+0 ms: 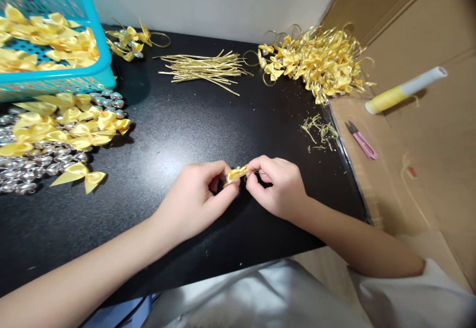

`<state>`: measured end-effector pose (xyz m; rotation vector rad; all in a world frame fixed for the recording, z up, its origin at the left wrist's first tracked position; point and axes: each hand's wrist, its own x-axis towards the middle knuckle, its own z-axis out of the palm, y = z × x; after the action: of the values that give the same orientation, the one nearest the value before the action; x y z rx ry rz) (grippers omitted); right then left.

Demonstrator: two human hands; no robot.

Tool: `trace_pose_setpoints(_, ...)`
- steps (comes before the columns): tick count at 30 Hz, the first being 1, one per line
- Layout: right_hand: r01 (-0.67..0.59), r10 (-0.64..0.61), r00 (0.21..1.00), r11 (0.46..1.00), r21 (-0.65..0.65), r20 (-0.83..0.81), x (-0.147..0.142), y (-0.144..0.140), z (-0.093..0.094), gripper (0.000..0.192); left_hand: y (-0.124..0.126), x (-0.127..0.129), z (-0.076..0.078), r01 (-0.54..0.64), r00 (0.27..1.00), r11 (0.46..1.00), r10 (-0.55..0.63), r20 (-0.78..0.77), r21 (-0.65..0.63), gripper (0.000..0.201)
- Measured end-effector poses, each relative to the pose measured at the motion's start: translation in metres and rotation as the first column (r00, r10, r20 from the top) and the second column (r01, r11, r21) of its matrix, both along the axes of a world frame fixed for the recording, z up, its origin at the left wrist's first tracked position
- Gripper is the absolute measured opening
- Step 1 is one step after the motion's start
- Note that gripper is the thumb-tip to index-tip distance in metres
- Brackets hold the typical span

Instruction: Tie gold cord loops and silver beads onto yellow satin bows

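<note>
A small yellow ribbon bow (237,173) is pinched between both hands just above the black table (178,119), near its front edge. My left hand (197,196) grips the bow's left side with thumb and fingers. My right hand (277,184) holds the right side, fingers curled around a thin gold wire at the bow. Most of the bow is hidden by my fingers.
At the far left, a turquoise basket (92,65) holds yellow bows. Loose bows (67,127) lie on silver beads (29,169) at left. Gold wire ties (204,67) lie at the back, finished bows (320,60) at back right. Pink snips (362,142) and a glue stick (405,90) rest on cardboard.
</note>
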<state>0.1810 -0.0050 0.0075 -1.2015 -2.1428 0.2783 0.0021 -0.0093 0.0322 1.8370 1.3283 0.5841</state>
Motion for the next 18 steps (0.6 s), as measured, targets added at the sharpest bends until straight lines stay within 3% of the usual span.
trace_pose_setpoints(10, 0.006, -0.001, 0.997, 0.997, -0.071, 0.076, 0.0, -0.001, -0.002, 0.013, 0.003, -0.009, 0.003, 0.073, 0.977, 0.997, -0.072, -0.202, 0.002, 0.037)
trace_pose_setpoints(18, -0.024, 0.04, 0.992, 0.99, -0.137, 0.118, 0.0, -0.002, -0.001, 0.013, 0.008, -0.013, -0.002, 0.074, 0.977, 0.949, -0.007, -0.212, 0.307, 0.038)
